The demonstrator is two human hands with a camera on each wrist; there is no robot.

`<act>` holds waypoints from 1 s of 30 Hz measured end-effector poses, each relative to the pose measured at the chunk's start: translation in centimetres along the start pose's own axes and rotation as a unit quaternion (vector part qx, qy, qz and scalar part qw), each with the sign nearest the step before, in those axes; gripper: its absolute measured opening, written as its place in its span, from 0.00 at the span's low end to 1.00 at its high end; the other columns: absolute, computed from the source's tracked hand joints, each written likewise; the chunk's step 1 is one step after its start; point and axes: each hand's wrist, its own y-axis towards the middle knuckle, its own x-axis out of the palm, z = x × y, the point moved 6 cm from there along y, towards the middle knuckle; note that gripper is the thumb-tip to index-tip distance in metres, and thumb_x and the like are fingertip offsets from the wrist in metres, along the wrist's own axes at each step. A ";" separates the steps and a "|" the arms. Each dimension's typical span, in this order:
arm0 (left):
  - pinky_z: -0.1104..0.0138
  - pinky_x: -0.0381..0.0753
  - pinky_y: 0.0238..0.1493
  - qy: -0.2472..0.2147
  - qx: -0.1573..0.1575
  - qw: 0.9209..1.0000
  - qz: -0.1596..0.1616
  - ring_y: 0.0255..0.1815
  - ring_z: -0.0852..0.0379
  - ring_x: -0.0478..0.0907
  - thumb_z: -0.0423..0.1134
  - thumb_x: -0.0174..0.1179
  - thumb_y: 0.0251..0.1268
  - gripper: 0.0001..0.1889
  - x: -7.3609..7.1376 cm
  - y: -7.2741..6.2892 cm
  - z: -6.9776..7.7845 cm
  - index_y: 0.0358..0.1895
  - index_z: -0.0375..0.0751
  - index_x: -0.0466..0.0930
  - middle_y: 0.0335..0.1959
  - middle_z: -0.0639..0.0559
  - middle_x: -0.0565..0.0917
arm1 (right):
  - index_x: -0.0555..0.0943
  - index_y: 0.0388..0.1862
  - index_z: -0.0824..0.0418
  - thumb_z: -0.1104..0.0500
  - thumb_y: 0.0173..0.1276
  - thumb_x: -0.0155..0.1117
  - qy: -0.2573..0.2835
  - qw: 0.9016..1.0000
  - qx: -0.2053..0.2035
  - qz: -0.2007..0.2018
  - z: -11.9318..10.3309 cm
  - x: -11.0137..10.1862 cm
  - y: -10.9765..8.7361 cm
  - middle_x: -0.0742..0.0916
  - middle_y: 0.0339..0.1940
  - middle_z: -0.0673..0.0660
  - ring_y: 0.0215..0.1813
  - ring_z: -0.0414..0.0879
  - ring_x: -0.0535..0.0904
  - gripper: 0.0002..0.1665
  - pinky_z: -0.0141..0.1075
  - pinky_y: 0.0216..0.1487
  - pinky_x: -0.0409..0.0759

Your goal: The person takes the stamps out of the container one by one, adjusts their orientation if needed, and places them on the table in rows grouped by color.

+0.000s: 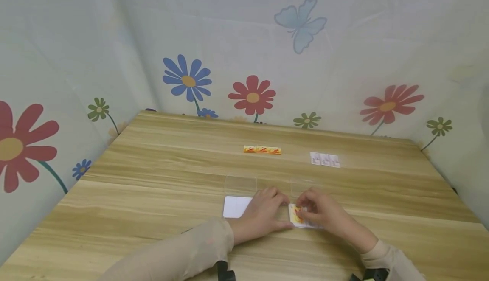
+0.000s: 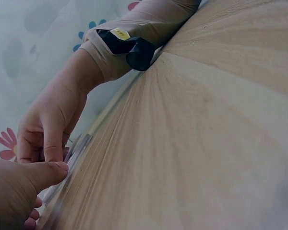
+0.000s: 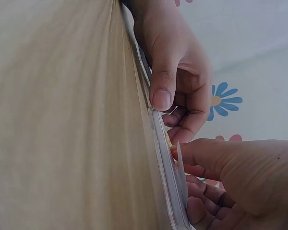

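A shallow flat case point(image 1: 305, 226) with a yellow-and-red picture card point(image 1: 295, 214) at its left end lies before me on the table. My left hand point(image 1: 265, 213) holds the case's left end, its thumb at the near corner and its fingers at the far one. In the right wrist view the left thumb point(image 3: 161, 96) sits right at the case's rim. Over the case, my right hand point(image 1: 324, 213) pinches a thin card point(image 3: 181, 165), which stands tilted up from the case in that view. The right fingers hide part of the case.
Left of it lies a second flat case point(image 1: 234, 206) with a white inside, partly behind my left hand. Clear lids point(image 1: 240, 184) extend behind both cases. Farther back are a row of yellow picture cards point(image 1: 262, 150) and a row of pale purple cards point(image 1: 324, 160).
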 end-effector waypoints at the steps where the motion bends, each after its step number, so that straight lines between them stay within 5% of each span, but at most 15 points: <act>1: 0.65 0.71 0.58 -0.001 0.000 1.000 0.001 0.50 0.59 0.72 0.63 0.66 0.51 0.29 0.0 0.0 0.0 0.52 0.50 0.80 0.46 0.57 0.76 | 0.80 0.39 0.59 0.57 0.61 0.68 -0.001 1.000 0.001 -0.001 0.0 0.0 0.0 0.79 0.34 0.49 0.33 0.35 0.71 0.09 0.26 0.33 0.73; 30: 0.63 0.71 0.60 -0.002 0.000 1.000 0.000 0.52 0.59 0.72 0.63 0.66 0.51 0.28 0.0 0.0 0.0 0.52 0.50 0.80 0.45 0.57 0.76 | 0.79 0.38 0.57 0.58 0.61 0.68 0.001 1.000 -0.002 0.007 -0.1 0.0 0.0 0.79 0.34 0.49 0.33 0.33 0.70 0.09 0.27 0.32 0.74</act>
